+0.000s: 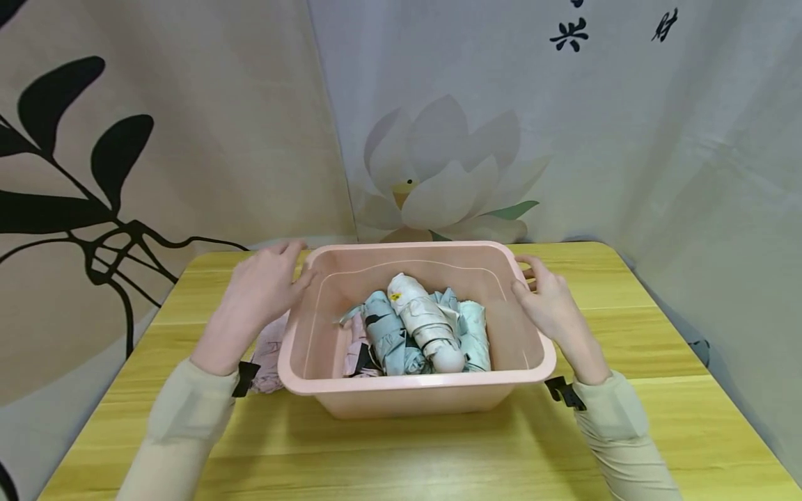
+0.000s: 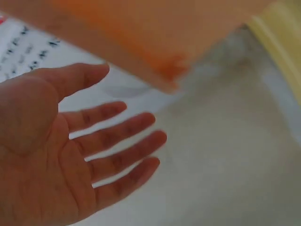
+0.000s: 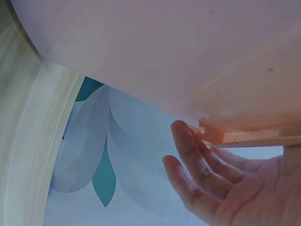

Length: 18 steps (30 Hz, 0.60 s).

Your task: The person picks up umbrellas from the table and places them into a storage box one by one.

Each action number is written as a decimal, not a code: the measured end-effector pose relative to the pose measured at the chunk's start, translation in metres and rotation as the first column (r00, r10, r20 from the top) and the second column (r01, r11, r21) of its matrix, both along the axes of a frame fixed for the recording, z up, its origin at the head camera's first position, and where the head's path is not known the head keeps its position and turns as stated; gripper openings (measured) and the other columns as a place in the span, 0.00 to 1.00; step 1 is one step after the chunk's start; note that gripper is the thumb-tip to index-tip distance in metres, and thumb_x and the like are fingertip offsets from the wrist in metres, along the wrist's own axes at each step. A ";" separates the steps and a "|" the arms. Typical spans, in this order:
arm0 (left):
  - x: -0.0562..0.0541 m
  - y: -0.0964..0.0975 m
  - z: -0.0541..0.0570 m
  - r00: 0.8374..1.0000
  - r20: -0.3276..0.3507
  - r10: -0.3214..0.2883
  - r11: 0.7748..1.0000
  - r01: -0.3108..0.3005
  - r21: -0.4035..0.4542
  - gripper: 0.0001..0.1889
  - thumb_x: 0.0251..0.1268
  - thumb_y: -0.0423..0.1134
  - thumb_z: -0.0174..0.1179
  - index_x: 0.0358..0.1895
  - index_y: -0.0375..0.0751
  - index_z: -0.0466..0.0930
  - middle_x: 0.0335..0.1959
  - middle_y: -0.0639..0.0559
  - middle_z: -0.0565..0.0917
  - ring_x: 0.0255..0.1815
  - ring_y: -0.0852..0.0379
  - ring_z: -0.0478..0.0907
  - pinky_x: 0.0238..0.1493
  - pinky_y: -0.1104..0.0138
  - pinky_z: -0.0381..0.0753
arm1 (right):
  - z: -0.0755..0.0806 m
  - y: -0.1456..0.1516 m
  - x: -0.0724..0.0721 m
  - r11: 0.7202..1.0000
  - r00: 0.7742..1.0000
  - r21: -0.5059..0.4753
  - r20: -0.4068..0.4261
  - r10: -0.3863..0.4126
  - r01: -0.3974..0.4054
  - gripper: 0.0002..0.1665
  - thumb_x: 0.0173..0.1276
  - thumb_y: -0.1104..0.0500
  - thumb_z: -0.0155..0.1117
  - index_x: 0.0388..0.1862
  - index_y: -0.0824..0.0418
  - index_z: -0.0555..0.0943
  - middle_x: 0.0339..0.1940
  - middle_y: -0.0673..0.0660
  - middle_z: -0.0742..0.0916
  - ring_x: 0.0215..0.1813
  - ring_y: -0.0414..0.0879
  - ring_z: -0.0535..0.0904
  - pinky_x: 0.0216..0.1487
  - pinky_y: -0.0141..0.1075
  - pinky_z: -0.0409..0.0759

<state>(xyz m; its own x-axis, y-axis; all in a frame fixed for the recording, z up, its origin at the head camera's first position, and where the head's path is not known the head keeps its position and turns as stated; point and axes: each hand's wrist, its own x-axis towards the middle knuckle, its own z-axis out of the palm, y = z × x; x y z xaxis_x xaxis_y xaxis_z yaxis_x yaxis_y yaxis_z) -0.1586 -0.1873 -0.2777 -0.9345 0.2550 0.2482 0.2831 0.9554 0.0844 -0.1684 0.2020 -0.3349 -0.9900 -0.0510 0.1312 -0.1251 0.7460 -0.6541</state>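
A pink plastic tub stands on the table, holding several rolled pieces of clothing. A white roll with a small yellow mark lies on top of grey-blue rolls; a pale mint roll is at the right and a mauve one at the left. My left hand is beside the tub's left rim, and in the left wrist view its fingers are spread and hold nothing. At the right rim, my right hand has loosely bent fingers close under the lip, seemingly touching it.
A mauve cloth bundle lies on the wooden table, outside the tub on its left and partly hidden by my left arm. Behind the table hangs a pale curtain printed with a lotus and dark leaves.
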 end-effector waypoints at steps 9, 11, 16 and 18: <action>-0.006 -0.028 -0.030 0.968 0.209 0.139 0.984 -0.159 0.081 0.37 0.73 0.60 0.34 0.71 0.30 0.55 0.66 0.24 0.64 0.63 0.24 0.64 0.57 0.35 0.69 | -0.001 0.001 0.000 1.000 1.000 -0.002 -0.007 -0.003 0.003 0.29 0.70 0.55 0.47 0.69 0.64 0.63 0.56 0.71 0.80 0.52 0.62 0.81 0.49 0.53 0.82; -0.007 -0.032 -0.035 0.963 0.221 0.151 0.982 -0.172 0.076 0.37 0.73 0.59 0.34 0.71 0.31 0.54 0.66 0.23 0.63 0.64 0.23 0.62 0.58 0.35 0.67 | -0.001 0.001 0.000 1.000 1.000 -0.002 -0.008 -0.001 0.001 0.29 0.71 0.55 0.47 0.69 0.64 0.63 0.56 0.71 0.80 0.52 0.63 0.81 0.49 0.53 0.82; -0.006 -0.043 -0.050 0.945 0.267 0.187 0.981 -0.196 0.005 0.36 0.71 0.56 0.44 0.71 0.32 0.53 0.63 0.20 0.65 0.58 0.21 0.66 0.50 0.35 0.72 | -0.002 0.001 -0.001 1.000 1.000 -0.001 -0.005 0.002 -0.002 0.29 0.71 0.55 0.47 0.69 0.64 0.63 0.57 0.71 0.80 0.52 0.62 0.81 0.49 0.53 0.82; -0.006 -0.048 -0.058 0.929 0.312 0.198 0.979 -0.202 -0.018 0.37 0.69 0.55 0.47 0.71 0.32 0.53 0.62 0.19 0.64 0.56 0.20 0.67 0.48 0.35 0.74 | -0.002 0.001 -0.001 1.000 1.000 0.000 -0.005 0.001 -0.001 0.29 0.71 0.55 0.47 0.69 0.64 0.63 0.56 0.71 0.80 0.52 0.62 0.81 0.49 0.53 0.82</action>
